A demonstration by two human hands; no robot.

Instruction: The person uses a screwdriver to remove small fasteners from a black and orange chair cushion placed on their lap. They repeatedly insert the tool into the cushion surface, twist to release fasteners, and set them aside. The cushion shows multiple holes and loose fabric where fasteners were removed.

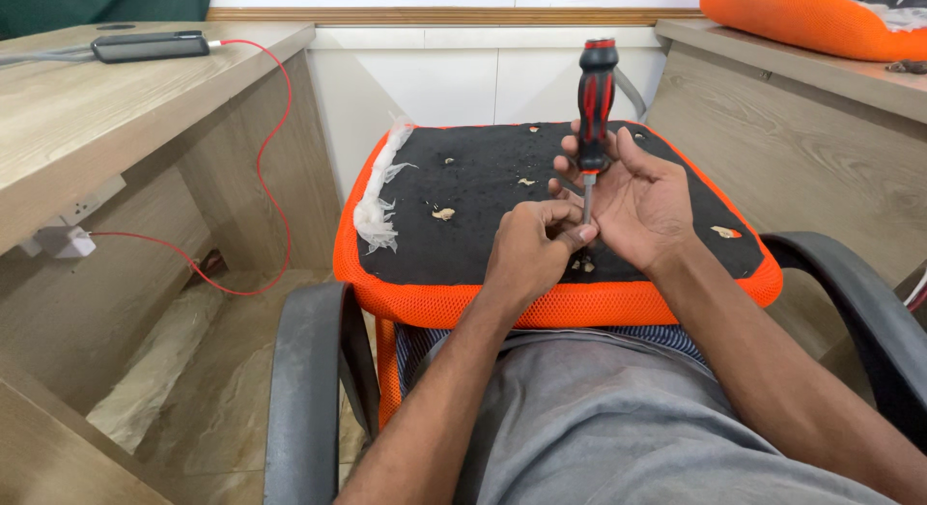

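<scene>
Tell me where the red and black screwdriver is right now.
In the head view, the red and black screwdriver stands upright right of centre, held in the right hand, its shaft pinched by the left hand above the orange-edged black seat cushion.

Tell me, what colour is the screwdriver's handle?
Red and black handle, held by the right hand; head view.

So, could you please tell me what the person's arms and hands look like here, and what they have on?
Both forearms are bare, with no sleeves in view. The left hand and the right hand wear no gloves, and no rings, watch or wristband can be seen. Below them show a grey garment and a strip of striped cloth.
</scene>
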